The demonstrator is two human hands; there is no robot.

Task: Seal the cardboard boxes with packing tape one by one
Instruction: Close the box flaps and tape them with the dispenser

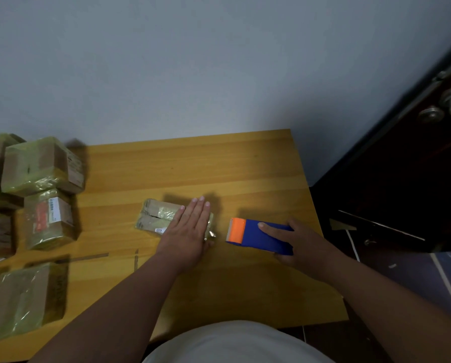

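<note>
Cardboard box (158, 218) under flat left hand (190, 226), beside right-held tape dispenser (258, 235).

plain room, wooden table (193, 163), dark door (402, 179), taped boxes (40, 166)

I read the light here as dim and flat, with a bluish cast on the far wall (193, 61). Soft shadows fall to the far side of the small box (159, 218) and the tape dispenser (258, 235) on the surface (219, 166). The taped boxes (40, 166) at the left edge are smeared with blur and glint faintly. The door (402, 179) on the right bends with wide-angle distortion and sinks into near black.
</note>
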